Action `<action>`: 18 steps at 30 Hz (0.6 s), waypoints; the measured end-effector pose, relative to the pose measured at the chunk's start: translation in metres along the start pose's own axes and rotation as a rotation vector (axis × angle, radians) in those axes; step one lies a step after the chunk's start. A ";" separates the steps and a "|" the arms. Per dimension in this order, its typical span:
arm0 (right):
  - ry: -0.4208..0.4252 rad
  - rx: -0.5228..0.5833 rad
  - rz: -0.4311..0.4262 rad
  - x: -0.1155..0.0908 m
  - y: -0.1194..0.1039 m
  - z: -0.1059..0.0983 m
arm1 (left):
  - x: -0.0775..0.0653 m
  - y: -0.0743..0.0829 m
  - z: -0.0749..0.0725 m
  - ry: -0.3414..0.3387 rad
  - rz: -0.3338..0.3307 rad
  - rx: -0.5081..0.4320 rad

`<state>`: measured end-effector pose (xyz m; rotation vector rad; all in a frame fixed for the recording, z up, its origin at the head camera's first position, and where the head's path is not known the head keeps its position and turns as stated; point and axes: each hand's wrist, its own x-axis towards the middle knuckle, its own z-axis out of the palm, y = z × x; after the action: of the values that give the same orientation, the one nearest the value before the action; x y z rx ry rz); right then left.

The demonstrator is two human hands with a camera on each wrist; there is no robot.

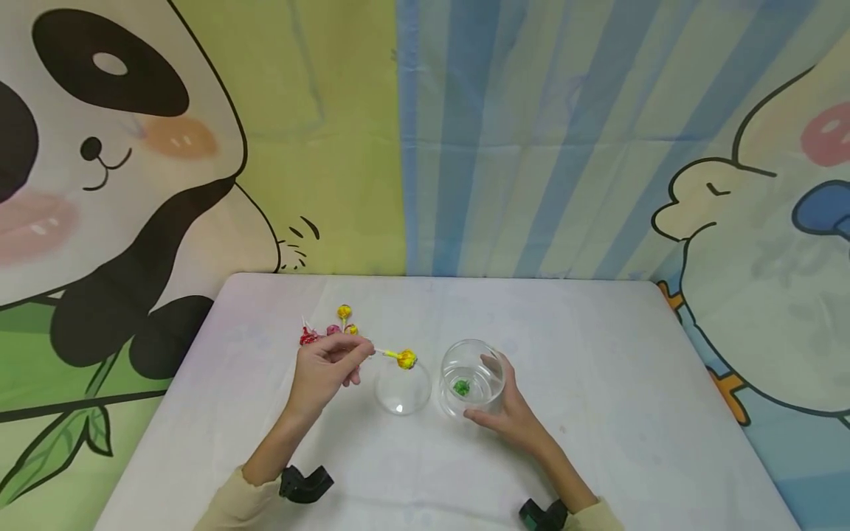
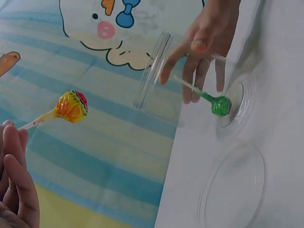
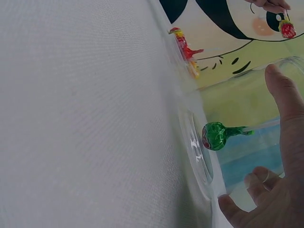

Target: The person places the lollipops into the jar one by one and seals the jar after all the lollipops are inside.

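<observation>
My left hand (image 1: 325, 365) pinches the white stick of a yellow lollipop (image 1: 406, 359), whose wrapped head points right over the table; red shows on the wrapper in the left wrist view. My right hand (image 1: 510, 413) holds a clear jar (image 1: 491, 385) from its right side, thumb on the near side and fingers round the far side. Inside the jar a green lollipop (image 2: 221, 106) stands head down on the bottom, its stick slanting up. Between the hands a clear round lid (image 1: 402, 389) lies on the table, left of the jar.
Several wrapped lollipops lie beyond my left hand, among them a red one (image 1: 308, 337) and a yellow one (image 1: 344, 312). The white-covered table (image 1: 584, 332) meets a printed cloth backdrop (image 1: 345, 147) at its far edge.
</observation>
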<state>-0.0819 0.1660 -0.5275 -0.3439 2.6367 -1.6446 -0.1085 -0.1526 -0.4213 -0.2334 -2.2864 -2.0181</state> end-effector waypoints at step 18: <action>-0.014 0.026 0.042 0.000 -0.005 -0.001 | 0.017 -0.002 0.076 -0.240 0.136 0.160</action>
<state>-0.0811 0.1650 -0.5225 -0.2955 2.5916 -1.6566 -0.1226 -0.0762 -0.4300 -0.6323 -2.4771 -1.8174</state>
